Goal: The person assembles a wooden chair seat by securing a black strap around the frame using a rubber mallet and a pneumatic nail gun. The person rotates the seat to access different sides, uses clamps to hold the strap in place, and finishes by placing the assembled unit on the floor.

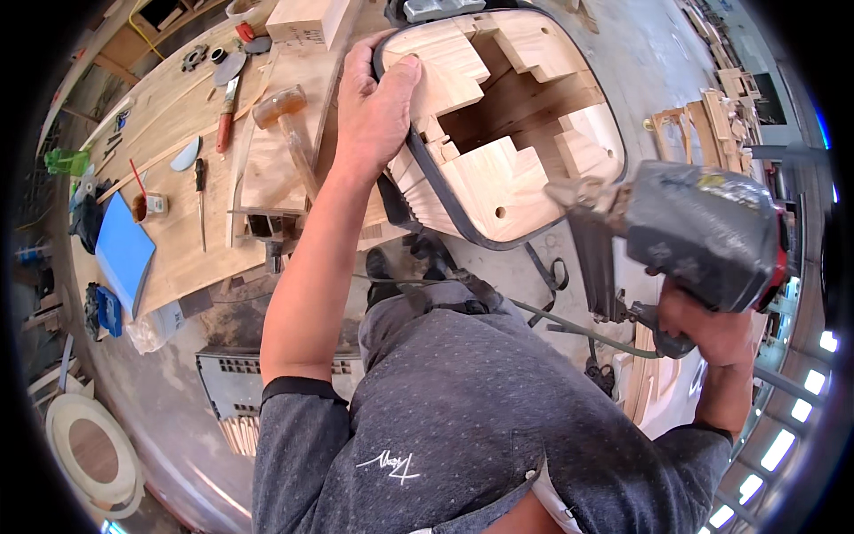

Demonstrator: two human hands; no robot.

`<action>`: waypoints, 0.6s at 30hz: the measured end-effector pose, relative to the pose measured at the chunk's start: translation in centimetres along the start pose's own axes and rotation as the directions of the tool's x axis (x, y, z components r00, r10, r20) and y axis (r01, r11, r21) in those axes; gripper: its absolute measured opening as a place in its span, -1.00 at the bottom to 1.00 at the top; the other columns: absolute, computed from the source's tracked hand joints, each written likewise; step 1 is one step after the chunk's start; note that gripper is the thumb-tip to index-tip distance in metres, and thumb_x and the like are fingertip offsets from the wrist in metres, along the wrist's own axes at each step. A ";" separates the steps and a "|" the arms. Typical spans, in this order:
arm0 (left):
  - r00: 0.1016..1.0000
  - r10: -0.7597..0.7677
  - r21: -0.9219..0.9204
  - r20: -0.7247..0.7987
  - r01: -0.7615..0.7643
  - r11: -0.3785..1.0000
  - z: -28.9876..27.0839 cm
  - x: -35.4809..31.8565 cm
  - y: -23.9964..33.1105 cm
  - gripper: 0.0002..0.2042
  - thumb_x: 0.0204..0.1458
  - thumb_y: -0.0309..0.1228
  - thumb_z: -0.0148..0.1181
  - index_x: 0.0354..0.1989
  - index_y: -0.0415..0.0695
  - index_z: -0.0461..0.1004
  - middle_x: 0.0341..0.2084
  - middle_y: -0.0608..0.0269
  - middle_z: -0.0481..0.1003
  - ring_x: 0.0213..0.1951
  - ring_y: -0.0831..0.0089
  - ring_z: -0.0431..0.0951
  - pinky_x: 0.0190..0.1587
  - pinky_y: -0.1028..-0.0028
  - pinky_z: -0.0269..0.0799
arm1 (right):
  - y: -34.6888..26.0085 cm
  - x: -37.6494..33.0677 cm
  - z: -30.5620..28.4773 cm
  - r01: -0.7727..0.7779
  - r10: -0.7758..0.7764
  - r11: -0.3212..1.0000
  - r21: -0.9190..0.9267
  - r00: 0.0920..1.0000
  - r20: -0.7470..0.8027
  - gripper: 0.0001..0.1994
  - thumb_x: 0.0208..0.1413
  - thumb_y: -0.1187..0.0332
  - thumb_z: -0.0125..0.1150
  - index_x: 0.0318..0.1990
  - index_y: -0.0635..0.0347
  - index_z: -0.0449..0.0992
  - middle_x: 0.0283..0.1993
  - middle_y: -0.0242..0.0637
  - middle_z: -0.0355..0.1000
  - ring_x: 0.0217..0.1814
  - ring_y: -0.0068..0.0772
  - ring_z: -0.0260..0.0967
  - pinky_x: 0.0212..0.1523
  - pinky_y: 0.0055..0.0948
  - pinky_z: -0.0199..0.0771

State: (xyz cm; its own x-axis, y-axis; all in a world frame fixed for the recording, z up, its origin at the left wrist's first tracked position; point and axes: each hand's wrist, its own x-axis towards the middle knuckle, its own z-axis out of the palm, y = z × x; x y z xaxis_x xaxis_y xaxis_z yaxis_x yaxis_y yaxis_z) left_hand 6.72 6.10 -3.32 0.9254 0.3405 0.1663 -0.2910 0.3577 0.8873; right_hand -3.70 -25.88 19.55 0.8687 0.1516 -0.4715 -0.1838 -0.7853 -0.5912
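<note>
My left hand [378,111] grips the upper left corner of a rounded wooden box frame [511,182], its thumb on top and its fingers partly hidden over the edge. A black band [442,191] runs round the frame. Stepped pale wood blocks, some with round holes, fill its corners about a dark hollow. My right hand [707,325] is closed round the handle of a dark, worn air nail gun [703,222]. Its nose points left, close to the frame's lower right block; whether it touches cannot be made out. A green air hose [578,334] leads to its handle.
On the workbench [169,240] at left lie a mallet [280,107], a red-handled knife-like tool [226,120], a screwdriver [200,182], a small pot [151,206] and a blue sheet [124,254]. A wood block [307,20] stands farther back. Wood pieces [703,129] are stacked at right.
</note>
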 end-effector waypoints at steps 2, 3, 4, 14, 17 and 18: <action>1.000 0.002 -0.019 -0.010 -0.002 1.000 -0.1 0.0 -0.2 -0.61 0.25 -0.40 0.22 0.20 -0.27 0.38 -0.10 0.23 0.52 -0.21 0.63 0.48 -0.19 0.58 0.44 | -0.3 -0.2 0.4 0.063 -0.048 0.975 -0.211 0.996 0.077 -0.61 0.09 0.38 0.49 0.05 0.29 0.54 -0.23 -0.28 0.57 -0.30 -0.37 0.54 -0.17 -0.31 0.60; 1.000 0.001 -0.035 -0.009 -0.001 0.999 0.1 0.0 -0.3 -0.61 0.25 -0.40 0.22 0.20 -0.27 0.39 -0.11 0.24 0.52 -0.23 0.64 0.47 -0.21 0.59 0.43 | -0.6 -0.1 0.7 0.178 -0.148 0.947 -0.268 0.981 0.126 -0.60 0.07 0.36 0.51 0.04 0.26 0.56 -0.19 -0.27 0.59 -0.25 -0.34 0.57 -0.14 -0.30 0.62; 1.000 -0.001 -0.050 -0.009 0.000 0.999 0.3 0.0 -0.3 -0.62 0.25 -0.40 0.22 0.19 -0.27 0.39 -0.12 0.25 0.52 -0.25 0.65 0.46 -0.24 0.60 0.42 | -0.9 0.1 0.9 0.292 -0.248 0.902 -0.318 0.953 0.173 -0.59 0.04 0.34 0.53 0.04 0.23 0.57 -0.15 -0.26 0.62 -0.20 -0.32 0.61 -0.10 -0.29 0.64; 0.998 0.037 0.026 -0.056 -0.035 0.999 -0.2 0.3 -1.5 -0.57 0.19 -0.35 0.25 0.19 -0.27 0.44 0.02 0.17 0.45 -0.26 0.58 0.49 -0.20 0.53 0.47 | -4.6 1.1 3.0 0.316 -0.238 0.866 -0.388 0.942 0.237 -0.61 -0.06 0.42 0.57 -0.04 0.20 0.61 -0.17 -0.23 0.65 -0.15 -0.36 0.64 -0.09 -0.35 0.62; 0.996 0.051 0.058 -0.071 -0.047 0.997 -0.2 0.4 -1.7 -0.57 0.18 -0.34 0.26 0.19 -0.26 0.44 0.07 0.15 0.42 -0.23 0.56 0.50 -0.18 0.51 0.48 | -5.0 1.2 3.2 0.349 -0.255 0.832 -0.430 0.931 0.261 -0.61 -0.07 0.44 0.57 -0.04 0.20 0.61 -0.16 -0.23 0.65 -0.15 -0.37 0.64 -0.09 -0.35 0.61; 0.997 0.023 0.046 -0.071 -0.020 0.999 0.0 0.1 -1.2 -0.56 0.18 -0.33 0.26 0.19 -0.26 0.45 0.09 0.14 0.41 -0.20 0.54 0.51 -0.15 0.49 0.49 | -5.1 1.2 3.2 0.328 -0.232 0.839 -0.434 0.937 0.259 -0.61 -0.07 0.44 0.57 -0.04 0.20 0.61 -0.16 -0.23 0.65 -0.16 -0.36 0.64 -0.10 -0.35 0.61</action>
State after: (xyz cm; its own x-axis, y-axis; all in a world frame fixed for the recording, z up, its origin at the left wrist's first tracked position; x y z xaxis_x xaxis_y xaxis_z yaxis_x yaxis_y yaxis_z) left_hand 7.18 5.68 -4.40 0.8989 0.4097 0.1553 -0.2976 0.3107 0.9027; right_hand -3.23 -19.76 19.92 0.7377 0.4801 -0.4746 0.3300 -0.8698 -0.3669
